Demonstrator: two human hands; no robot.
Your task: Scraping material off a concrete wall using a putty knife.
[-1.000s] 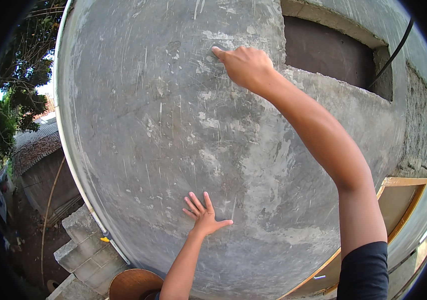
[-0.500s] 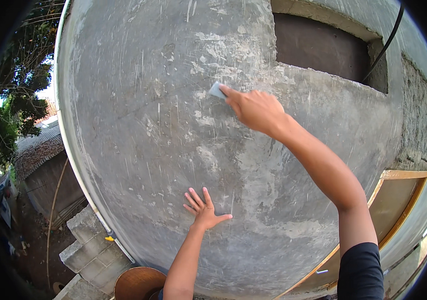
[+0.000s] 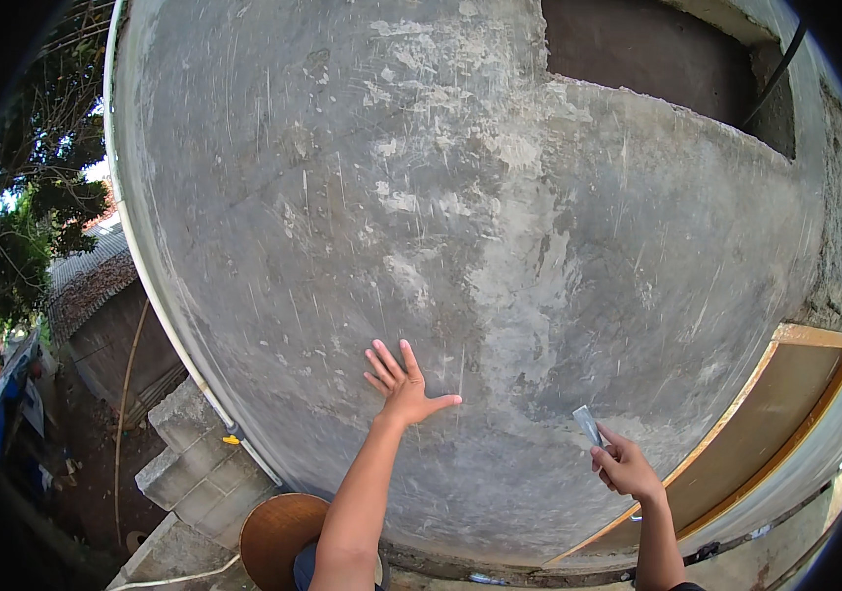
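Observation:
My left hand lies flat with spread fingers against the lower middle of the grey plastered wall. Lower right, my right hand is closed around a scraper, its flat pale metal blade pointing up and left. A small part of the wall shows between that hand and the door frame; whether the blade touches the plaster I cannot tell. Pale scraped patches and scratches run down the wall's middle, above and between both hands. My fingers hide the scraper's grip.
A recessed opening sits at the upper right, a black cable hanging across it. The wood-framed door is at the right. A white pipe runs down the left edge, by concrete blocks and a round brown container.
My right hand has come down and to the right with the scraper, from the upper middle of the wall. My left hand stays spread on the wall. The view has tilted slightly downward.

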